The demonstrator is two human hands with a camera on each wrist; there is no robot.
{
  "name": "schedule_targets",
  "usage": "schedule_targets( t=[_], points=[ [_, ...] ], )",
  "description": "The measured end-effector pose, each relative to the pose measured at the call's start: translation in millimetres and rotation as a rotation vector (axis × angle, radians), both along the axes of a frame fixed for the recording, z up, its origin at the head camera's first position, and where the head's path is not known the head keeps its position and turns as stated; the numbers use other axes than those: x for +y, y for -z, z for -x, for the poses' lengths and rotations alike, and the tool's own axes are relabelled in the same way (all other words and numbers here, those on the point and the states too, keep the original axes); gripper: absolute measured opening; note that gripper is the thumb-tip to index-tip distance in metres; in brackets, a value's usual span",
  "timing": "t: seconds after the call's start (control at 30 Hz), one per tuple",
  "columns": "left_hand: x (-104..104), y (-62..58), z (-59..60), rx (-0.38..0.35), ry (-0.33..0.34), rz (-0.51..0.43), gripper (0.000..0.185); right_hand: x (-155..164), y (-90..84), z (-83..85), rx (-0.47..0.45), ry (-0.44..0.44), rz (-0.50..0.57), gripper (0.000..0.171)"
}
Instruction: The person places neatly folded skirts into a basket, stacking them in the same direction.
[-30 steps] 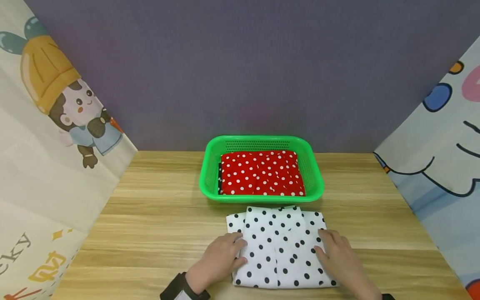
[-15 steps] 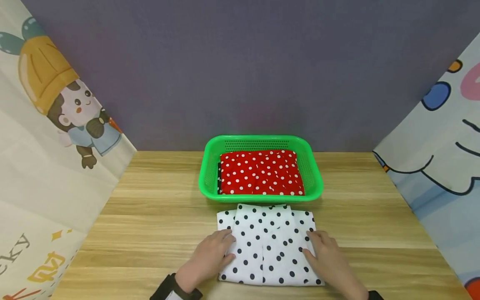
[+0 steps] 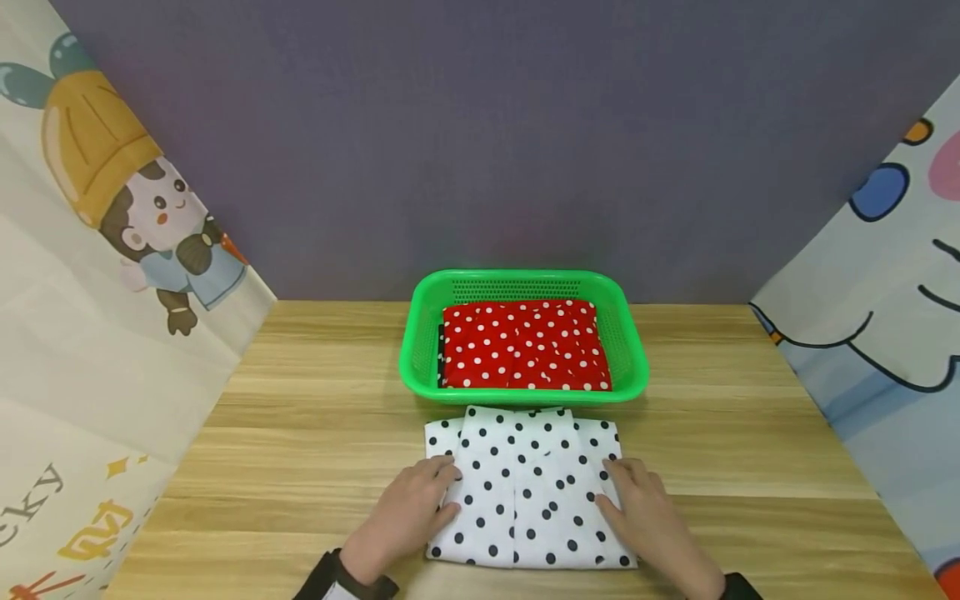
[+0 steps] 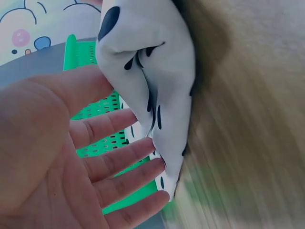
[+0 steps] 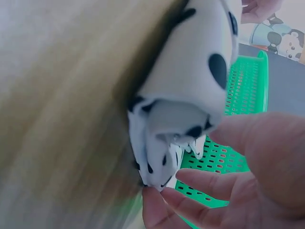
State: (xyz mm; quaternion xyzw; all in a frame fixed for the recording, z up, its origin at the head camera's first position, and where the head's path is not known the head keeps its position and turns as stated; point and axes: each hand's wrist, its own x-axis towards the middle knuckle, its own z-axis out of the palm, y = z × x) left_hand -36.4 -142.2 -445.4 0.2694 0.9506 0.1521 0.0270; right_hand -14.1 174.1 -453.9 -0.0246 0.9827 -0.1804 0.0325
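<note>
A folded white cloth with black polka dots (image 3: 517, 500) lies on the table in front of the green basket. Its narrower upper layer reaches toward the basket's front rim. My left hand (image 3: 408, 508) is at the cloth's left side; in the left wrist view its fingers (image 4: 126, 160) are spread and nearly straight, tips touching the cloth's edge. My right hand (image 3: 648, 517) mirrors it on the right side. In the right wrist view its thumb lies against the rolled layers and its fingertips touch the lower edge.
The green plastic basket (image 3: 525, 397) stands behind the cloth, near the table's far edge. Inside lies a folded red cloth with white dots (image 3: 525, 346), with a black dotted edge (image 3: 441, 358) showing at its left. A grey wall and printed side curtains border the wooden table (image 3: 315, 467).
Both hands have moved left together with the white dotted cloth, which slid left and slightly toward the basket. The basket and the red cloth have stayed put.
</note>
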Motion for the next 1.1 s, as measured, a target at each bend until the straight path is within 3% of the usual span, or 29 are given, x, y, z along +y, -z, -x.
schedule_targets(
  t=[0.17, 0.43, 0.83, 1.1],
  points=[
    [3, -1.3, 5.0, 0.054, -0.036, -0.017, 0.036, 3, -3.5, 5.5, -0.026, -0.006, 0.027, 0.052],
    [6, -0.2, 20.3, 0.077, -0.187, 0.011, 0.041, 5, -9.2, 22.8, -0.066, 0.021, 0.051, 0.056],
    [8, -5.0, 30.0, -0.157, -0.402, -0.025, 0.066, 9, -8.7, 33.4, -0.133, 0.043, 0.048, 0.067],
    [13, -7.3, 29.6, -0.243, -0.471, -0.100, 0.069, 8, -9.9, 32.7, -0.170, 0.061, 0.060, 0.071]
  ],
)
